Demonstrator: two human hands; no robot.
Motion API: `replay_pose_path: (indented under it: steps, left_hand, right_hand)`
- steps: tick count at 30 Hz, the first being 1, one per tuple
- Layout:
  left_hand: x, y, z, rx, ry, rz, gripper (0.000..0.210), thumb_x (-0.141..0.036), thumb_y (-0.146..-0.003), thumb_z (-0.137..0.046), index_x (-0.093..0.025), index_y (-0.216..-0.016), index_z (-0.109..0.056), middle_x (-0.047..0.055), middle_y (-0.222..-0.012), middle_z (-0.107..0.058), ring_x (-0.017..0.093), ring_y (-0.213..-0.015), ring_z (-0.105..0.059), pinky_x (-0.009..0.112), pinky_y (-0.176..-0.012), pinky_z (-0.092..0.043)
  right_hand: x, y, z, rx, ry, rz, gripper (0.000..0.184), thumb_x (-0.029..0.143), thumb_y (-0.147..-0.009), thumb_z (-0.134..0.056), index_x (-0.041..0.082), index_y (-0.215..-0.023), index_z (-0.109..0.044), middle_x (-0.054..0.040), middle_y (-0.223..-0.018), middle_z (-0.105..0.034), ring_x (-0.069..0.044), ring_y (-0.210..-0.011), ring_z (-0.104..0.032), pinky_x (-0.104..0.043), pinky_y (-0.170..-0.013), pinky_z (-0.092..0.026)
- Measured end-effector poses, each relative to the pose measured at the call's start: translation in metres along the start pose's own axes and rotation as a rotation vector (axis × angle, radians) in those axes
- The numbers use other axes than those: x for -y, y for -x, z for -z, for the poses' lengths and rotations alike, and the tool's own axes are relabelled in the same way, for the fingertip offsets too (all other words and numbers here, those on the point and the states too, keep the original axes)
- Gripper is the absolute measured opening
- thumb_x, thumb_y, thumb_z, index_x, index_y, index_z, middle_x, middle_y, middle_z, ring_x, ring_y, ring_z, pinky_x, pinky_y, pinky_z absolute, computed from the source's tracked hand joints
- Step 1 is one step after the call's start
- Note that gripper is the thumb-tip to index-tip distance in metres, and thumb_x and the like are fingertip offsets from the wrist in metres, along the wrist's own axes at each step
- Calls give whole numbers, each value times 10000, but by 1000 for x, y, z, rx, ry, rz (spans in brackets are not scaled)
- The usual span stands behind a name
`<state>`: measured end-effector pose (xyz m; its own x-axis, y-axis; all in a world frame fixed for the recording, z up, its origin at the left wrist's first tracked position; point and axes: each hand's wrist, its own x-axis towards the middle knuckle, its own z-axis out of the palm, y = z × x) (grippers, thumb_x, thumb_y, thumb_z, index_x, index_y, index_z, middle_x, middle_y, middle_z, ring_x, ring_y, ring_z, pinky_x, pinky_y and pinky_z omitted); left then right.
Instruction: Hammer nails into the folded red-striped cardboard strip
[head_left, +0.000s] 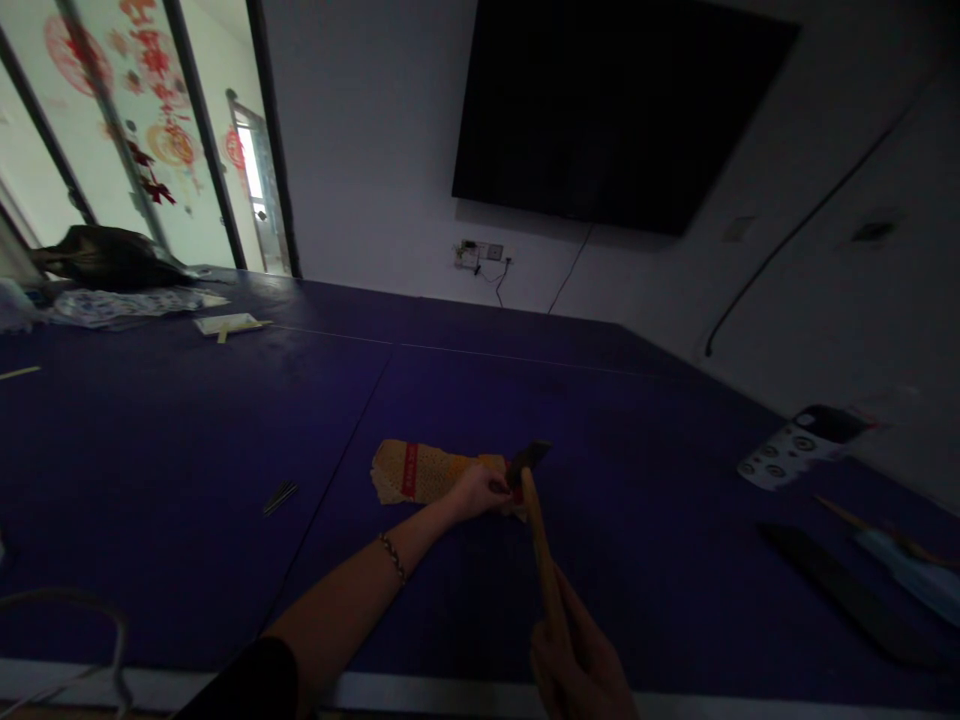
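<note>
My right hand (577,660) is wrapped round the wooden handle of a hammer (541,545). The dark hammer head (529,460) is just above the fingertips of my left hand (480,490). Those fingers are pinched together low over the right end of a flat tan, dotted piece (433,472) lying on the purple tabletop (465,395). A red band with pale lettering crosses this piece, and more red shows under the hammer head. Whatever sits between my left fingertips is too small and dark to make out.
Several thin dark metal rods or nails (280,497) lie to the left. A patterned cylindrical container (799,445) rests at the right, near a long dark flat object (840,590). A white tray (227,323) is at the back left. A cable (112,630) curves over the near left edge.
</note>
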<state>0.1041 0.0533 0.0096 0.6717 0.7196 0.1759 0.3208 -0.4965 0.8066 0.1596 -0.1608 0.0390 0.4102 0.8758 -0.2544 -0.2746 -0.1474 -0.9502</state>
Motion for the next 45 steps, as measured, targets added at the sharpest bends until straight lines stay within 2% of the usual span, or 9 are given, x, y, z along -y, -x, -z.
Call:
replay_pose_path:
  steps: [7, 12, 16, 21, 28, 35, 45]
  left_hand:
    - [2, -2, -1, 3, -17, 10, 188, -278, -679, -611, -105, -669, -683, -45, -481, -513, 75, -462, -425, 168, -435, -277]
    - [2, -2, -2, -6, -28, 5, 134, -216, -683, -595, -116, -669, -683, -42, -518, -542, 67, -472, -429, 163, -447, -287]
    - [3, -3, -2, -15, -53, 4, 143, -232, -670, -613, -107, -629, -670, -48, -479, -501, 67, -464, -404, 169, -436, -260]
    - [4, -5, -2, -13, -72, -9, 115, -214, -650, -635, -109, -610, -659, -55, -469, -475, 63, -465, -399, 165, -435, -256]
    - [3, -3, -2, -3, -66, -27, 114, -207, -682, -609, -119, -688, -682, -39, -530, -538, 68, -499, -434, 159, -463, -293]
    - [5, -3, -3, 1, -68, -33, 158, -242, -669, -621, -108, -722, -685, -44, -519, -517, 79, -489, -437, 169, -458, -290]
    - [3, -3, -2, -28, -72, -35, 96, -194, -661, -622, -113, -635, -667, -55, -481, -500, 69, -481, -422, 163, -461, -276]
  right_hand:
    - [-6, -4, 1, -20, -3, 25, 828, 402, -572, -698, 146, -1295, -384, 87, -399, -393, -61, -335, -333, -177, -336, -277]
    - [1, 1, -3, -24, 2, 54, 880, 422, -575, -690, 129, -1322, -326, 94, -398, -390, -43, -303, -283, -164, -304, -206]
    - [8, 1, -5, -15, 29, 31, 895, 391, -594, -675, 83, -1335, -278, 107, -379, -361, -44, -308, -252, -165, -303, -176]
    - [8, 2, -3, 3, -1, 0, 886, 362, -589, -670, 79, -1330, -276, 109, -400, -352, -38, -317, -262, -167, -319, -181]
    - [7, 4, -4, -16, 19, 51, 854, 393, -600, -674, 115, -1320, -309, 108, -419, -342, -39, -334, -251, -168, -329, -184]
    - [1, -2, -3, -18, 37, -34, 887, 360, -576, -676, 115, -1333, -284, 91, -447, -400, -41, -341, -299, -167, -338, -233]
    - [-4, -2, 2, -8, 55, 26, 844, 388, -608, -656, 150, -1334, -296, 97, -424, -376, -49, -332, -288, -169, -319, -209]
